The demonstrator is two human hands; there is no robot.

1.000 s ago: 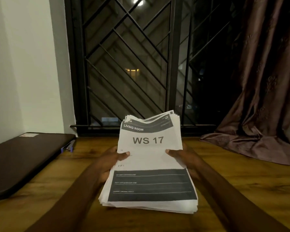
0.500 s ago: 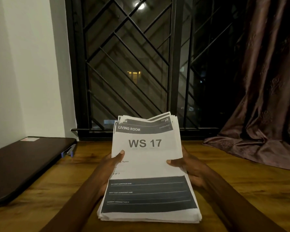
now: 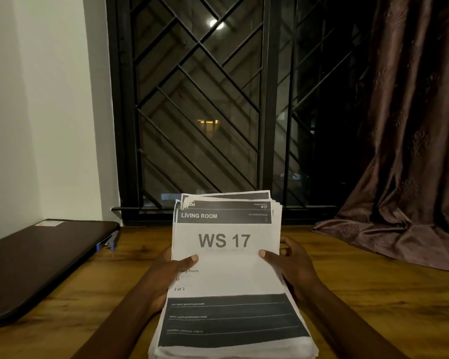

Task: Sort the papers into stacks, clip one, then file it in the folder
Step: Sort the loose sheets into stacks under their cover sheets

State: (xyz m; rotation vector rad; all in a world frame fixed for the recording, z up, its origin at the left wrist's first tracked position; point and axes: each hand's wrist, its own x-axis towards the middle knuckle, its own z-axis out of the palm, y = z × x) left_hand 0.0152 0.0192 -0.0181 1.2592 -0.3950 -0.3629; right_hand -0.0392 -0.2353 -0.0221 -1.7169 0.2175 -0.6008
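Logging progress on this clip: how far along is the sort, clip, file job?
Done: nothing visible; no sorted stacks on the table. In hand: left hand and right hand grip the whole paper pile, thumbs on top WS 17 sheet. Left: sorting, clipping, filing; the dark folder lies closed at the left, a blue-tipped item, maybe the clip, beside it.

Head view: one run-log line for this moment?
phase: sorting not begun | left hand: grips white printed paper stack, left edge | right hand: grips right edge | dark flat case: left on wooden table
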